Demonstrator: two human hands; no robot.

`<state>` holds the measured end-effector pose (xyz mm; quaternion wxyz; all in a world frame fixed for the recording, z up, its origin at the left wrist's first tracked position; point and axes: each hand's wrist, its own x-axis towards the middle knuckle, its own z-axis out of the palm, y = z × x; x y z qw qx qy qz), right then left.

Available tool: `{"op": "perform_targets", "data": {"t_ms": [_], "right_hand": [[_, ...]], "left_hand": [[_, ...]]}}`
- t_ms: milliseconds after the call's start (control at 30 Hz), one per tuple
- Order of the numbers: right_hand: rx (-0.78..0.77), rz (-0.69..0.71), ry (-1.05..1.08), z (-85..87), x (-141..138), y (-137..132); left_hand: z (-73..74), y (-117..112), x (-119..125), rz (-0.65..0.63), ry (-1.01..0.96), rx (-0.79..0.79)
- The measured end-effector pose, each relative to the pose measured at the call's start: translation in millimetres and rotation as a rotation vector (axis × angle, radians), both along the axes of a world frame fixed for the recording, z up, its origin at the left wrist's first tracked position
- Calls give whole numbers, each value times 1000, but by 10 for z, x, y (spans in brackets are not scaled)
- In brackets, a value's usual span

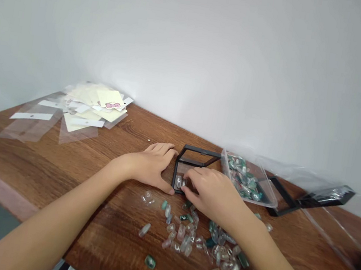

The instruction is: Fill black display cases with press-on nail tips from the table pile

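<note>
A small hinged case with a black frame and clear panels (pixel 200 151) stands with its lid raised on the wooden table. My left hand (pixel 153 166) lies flat with fingers spread, its thumb and forefinger against the case's left side. My right hand (pixel 212 192) reaches into the case, thumb and fingertips closed around a small glossy translucent piece (pixel 184 183). Beside that piece lies another clear, nail-shaped piece (pixel 178 181). Under and in front of my right wrist, several similar clear, green and pink pieces (pixel 181 232) are scattered.
A clear plastic tray (pixel 271 196) full of greenish pieces stands behind my right forearm. Another open black-framed case (pixel 285 197) lies to its right, near clear plastic film. Cream cards and clear bags (pixel 92 107) are piled at the back left. A white wall (pixel 193 55) rises behind the table (pixel 115 243).
</note>
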<state>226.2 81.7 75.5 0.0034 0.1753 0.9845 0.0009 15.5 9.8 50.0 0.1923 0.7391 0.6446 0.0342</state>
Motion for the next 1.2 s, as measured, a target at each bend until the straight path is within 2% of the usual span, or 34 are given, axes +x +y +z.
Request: {"op": "perform_targets", "data": {"t_ms": [467, 667, 900, 1067, 1200], "right_hand": [[-6, -2, -5, 1, -1, -2], [-27, -5, 35, 55, 11, -9], [-91, 84, 30, 88, 13, -87], [-202, 131, -19, 75, -5, -196], [-195, 156, -62, 22, -22, -284]], "left_hand": [[-24, 5, -14, -12, 2, 5], [-35, 8, -28, -8, -13, 6], [23, 8, -12, 26, -4, -18], [71, 7, -14, 66, 15, -28], [66, 12, -35, 72, 9, -36]]}}
